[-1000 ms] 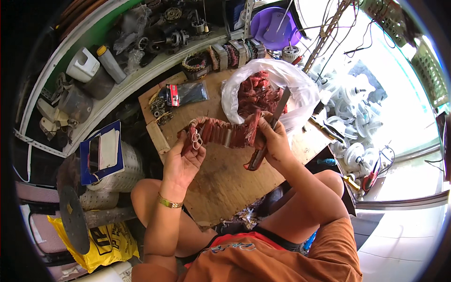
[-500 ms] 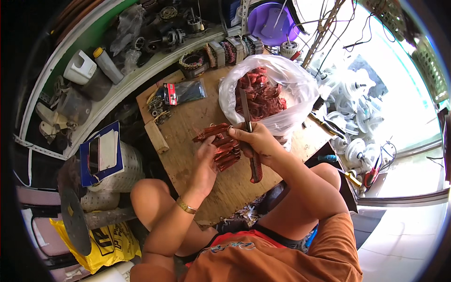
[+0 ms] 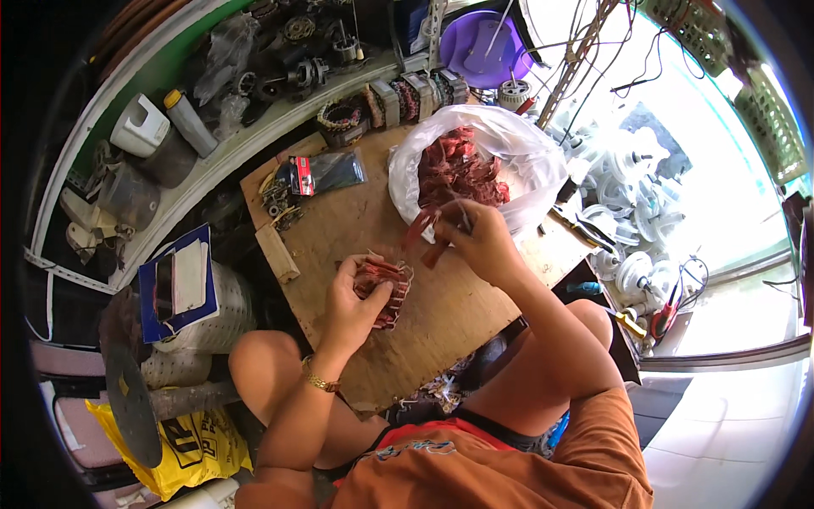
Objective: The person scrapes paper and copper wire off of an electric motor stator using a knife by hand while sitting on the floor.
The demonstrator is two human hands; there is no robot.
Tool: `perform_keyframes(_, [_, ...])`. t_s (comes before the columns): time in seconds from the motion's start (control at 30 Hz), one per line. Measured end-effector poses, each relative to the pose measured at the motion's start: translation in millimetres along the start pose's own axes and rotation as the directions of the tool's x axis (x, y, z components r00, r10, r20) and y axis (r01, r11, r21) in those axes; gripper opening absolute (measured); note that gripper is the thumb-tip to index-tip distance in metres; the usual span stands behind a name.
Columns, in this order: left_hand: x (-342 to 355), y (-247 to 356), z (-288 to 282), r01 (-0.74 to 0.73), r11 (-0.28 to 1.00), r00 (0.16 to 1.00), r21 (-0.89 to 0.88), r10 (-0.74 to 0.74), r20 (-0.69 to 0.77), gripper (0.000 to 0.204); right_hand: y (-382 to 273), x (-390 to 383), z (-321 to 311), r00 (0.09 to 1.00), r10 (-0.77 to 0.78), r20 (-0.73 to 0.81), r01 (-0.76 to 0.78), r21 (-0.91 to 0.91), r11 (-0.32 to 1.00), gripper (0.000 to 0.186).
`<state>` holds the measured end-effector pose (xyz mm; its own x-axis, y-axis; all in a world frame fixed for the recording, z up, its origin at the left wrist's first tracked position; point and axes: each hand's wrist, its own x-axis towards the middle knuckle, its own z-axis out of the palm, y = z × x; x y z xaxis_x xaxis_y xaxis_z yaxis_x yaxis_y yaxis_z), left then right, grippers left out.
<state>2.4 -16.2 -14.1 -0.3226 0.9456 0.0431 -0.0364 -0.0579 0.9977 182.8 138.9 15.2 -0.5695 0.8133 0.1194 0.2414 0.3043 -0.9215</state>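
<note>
My left hand [image 3: 343, 307] is closed around a small motor core wound with reddish copper wire [image 3: 392, 316], held above the wooden board. My right hand [image 3: 485, 246] is up and to the right, near the bag's front rim. Its fingers pinch a strand of red copper wire [image 3: 421, 226], smeared by motion. A dark piece shows between those fingers; whether it is the knife cannot be made out. Just beyond stands an open white plastic bag [image 3: 543, 170] holding a heap of red copper wire scraps [image 3: 458, 174].
On the wooden board [image 3: 339, 229] lie a packaged item [image 3: 326, 172], small metal parts [image 3: 280, 197] and a wood block [image 3: 277, 253]. Several wound stators [image 3: 381, 103] line the back. White plastic parts [image 3: 632, 204] pile up at right, near pliers [image 3: 585, 227].
My right hand has drawn away from the motor core, pulling up a wire strand toward the bag. The upright knife no longer shows clearly. My left hand has lowered slightly with the core.
</note>
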Motion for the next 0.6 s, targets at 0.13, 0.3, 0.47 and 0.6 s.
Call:
perform_keyframes(0.13, [-3.9,-8.8,-6.7,0.168,0.938,0.984,0.303,-0.18,0.011,0.046,-36.3,-11.5,-7.0,0.974,0.0,0.227,-0.002,0.009,1.0,0.023])
perform_keyframes(0.3, [10.4,8.3,4.6,-0.412,0.671,0.89,0.616,0.44,0.116,0.05,-39.7,-15.4,-5.7,0.978,-0.057,0.201,0.07,-0.059,0.996,0.039])
perform_keyframes(0.47, [15.4,22.6,21.9,-0.426,0.853,0.905,0.3,0.399,0.15,0.031,-38.1,-17.2,1.0,0.969,-0.136,0.207,0.16,-0.105,0.982,0.047])
perform_keyframes(0.6, [15.0,19.1,23.5,-0.353,0.866,0.935,0.353,0.335,0.113,0.023,-35.8,-20.7,2.7,0.959,-0.183,0.218,0.198,-0.047,0.979,0.049])
